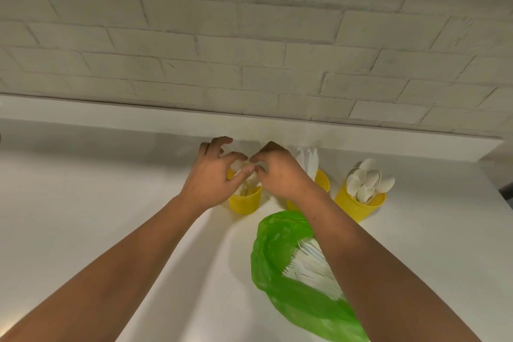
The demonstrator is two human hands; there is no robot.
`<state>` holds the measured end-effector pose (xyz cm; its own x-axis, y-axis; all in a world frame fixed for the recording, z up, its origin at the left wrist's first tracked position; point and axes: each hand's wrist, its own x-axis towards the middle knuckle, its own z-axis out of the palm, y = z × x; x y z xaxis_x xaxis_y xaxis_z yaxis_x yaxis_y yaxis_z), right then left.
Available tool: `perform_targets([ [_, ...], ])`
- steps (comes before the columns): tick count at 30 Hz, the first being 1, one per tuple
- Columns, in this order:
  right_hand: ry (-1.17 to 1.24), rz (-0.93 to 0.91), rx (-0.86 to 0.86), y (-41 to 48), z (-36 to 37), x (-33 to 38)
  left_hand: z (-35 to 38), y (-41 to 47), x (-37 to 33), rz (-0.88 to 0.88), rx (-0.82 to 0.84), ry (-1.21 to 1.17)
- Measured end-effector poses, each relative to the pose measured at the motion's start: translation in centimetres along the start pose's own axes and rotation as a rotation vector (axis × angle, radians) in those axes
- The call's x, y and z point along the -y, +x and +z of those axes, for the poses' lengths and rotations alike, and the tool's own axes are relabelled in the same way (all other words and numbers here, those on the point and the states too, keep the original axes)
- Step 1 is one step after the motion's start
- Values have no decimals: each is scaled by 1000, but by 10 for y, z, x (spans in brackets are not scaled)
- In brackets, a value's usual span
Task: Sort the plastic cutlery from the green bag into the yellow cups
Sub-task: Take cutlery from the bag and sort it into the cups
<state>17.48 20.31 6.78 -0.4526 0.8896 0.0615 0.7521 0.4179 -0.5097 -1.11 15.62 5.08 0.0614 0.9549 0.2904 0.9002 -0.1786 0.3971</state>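
Observation:
Three yellow cups stand in a row near the back of the white counter. Over the left cup (244, 201) my left hand (212, 175) and my right hand (277, 172) meet, fingers curled, pinching white plastic cutlery (244, 168) that stands in that cup. The middle cup (322, 180) is partly hidden behind my right wrist and holds white knives. White spoons fill the right cup (359, 203). The green bag (280, 266) lies open in front of the cups, under my right forearm, with white cutlery (308, 264) inside.
The white counter (111, 203) runs back to a low ledge under a white brick wall (249, 36). A raised corner stands at the far right edge (497, 158).

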Motion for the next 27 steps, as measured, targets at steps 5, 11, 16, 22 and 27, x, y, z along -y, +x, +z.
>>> perform_targets([
  [5,13,61,105,-3,10,10,15,-2,-7,-150,157,-136],
  [11,48,179,95,-12,18,14,18,6,-16,-188,188,-235],
  [16,230,207,87,-23,16,10,18,4,-16,-224,209,-332],
  [22,302,177,51,-39,4,6,19,-2,-16,-240,183,-445],
  [27,257,91,-182,-67,-13,6,12,-22,-32,-250,-67,-449],
])
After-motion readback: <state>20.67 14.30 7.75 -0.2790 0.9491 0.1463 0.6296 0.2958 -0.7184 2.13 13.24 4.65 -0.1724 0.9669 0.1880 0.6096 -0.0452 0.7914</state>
